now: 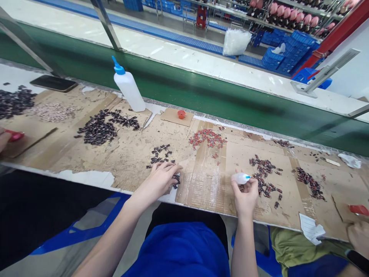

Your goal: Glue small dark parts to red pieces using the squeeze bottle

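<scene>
My left hand [161, 177] reaches palm down over small dark parts [161, 154] near the front edge of the cardboard. Its fingers are stretched forward and apart from the thumb, and a few more parts show beside the thumb. Pinched between the thumb and fingers of my right hand [246, 196] is a small white squeeze bottle [240, 177], lying sideways with its blue tip toward the right. Just beyond that hand lies a pile of dark and red parts [263, 167]. Small red parts [206, 137] are scattered between and beyond my hands.
A large white bottle [130, 92] with a blue nozzle stands at the back left. Near it are a dark pile [99, 127] and a red cup [181, 114]. A phone [54, 83] lies far left. Other people's hands [359, 234] work at both sides. A green belt [178, 84] runs behind.
</scene>
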A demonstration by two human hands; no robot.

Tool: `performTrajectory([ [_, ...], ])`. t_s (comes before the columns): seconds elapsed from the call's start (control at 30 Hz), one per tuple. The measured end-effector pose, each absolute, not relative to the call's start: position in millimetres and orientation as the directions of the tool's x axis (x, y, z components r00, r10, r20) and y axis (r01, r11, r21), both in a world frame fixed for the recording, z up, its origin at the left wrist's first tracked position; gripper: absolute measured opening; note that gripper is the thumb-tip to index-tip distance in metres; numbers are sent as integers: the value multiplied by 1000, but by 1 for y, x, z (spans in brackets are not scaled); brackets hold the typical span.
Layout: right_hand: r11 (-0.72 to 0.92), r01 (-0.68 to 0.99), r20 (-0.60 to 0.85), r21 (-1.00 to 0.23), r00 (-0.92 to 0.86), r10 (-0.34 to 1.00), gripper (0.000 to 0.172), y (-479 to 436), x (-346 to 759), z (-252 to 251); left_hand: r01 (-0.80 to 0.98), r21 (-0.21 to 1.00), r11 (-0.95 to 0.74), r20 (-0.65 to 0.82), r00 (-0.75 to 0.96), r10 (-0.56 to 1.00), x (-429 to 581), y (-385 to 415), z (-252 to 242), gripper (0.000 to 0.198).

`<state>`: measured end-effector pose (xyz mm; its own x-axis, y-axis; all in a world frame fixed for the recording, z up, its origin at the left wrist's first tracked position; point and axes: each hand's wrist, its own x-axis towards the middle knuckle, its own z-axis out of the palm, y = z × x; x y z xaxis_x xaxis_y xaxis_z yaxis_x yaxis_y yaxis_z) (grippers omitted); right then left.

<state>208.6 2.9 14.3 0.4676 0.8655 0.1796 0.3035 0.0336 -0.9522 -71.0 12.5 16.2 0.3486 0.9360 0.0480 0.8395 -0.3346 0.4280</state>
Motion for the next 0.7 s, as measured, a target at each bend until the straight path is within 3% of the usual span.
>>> performTrajectory([
  [0.1,51,123,107,-991,514,851,42,3,206,18,826,415,-382,61,393,917,-71,11,15,17],
  [0.3,99,35,100,-995,604,790,41,2,209,20,781,460,-422,111,421,900,-64,19,15,22],
  [0.5,201,-219,29,-955,605,796,32,-2,203,21,679,518,-520,114,548,829,-20,25,11,20],
  [0.7,99,-206,-35,-974,562,826,32,-4,194,12,677,552,-486,181,472,863,-15,22,4,23],
])
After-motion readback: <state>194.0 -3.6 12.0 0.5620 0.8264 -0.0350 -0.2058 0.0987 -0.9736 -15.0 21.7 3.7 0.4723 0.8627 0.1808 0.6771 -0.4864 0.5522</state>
